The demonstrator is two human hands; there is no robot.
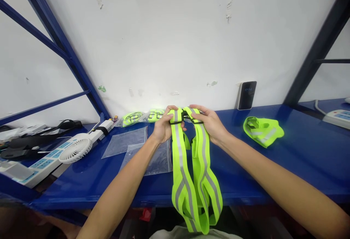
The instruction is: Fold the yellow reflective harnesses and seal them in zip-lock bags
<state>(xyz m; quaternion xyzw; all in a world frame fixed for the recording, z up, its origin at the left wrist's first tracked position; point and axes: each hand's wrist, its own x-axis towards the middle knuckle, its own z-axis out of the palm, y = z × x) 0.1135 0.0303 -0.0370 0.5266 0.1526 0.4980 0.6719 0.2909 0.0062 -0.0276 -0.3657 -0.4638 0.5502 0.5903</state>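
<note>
Both hands hold up a neon yellow-green reflective vest made of straps with grey reflective stripes. My left hand pinches its left strap at the top, beside a black slider. My right hand grips the other strap near a black buckle. The straps hang in long loops past the front edge of the shelf. Beneath and left of my left hand lie clear plastic bags, flat on the blue shelf. A second, bundled reflective strap vest rests on the shelf to the right, apart from my right hand.
Bagged yellow-green vests sit against the wall. At left are a white power strip, a small white fan and tangled cables. A phone-like device leans on the wall at right. Blue frame posts flank the shelf.
</note>
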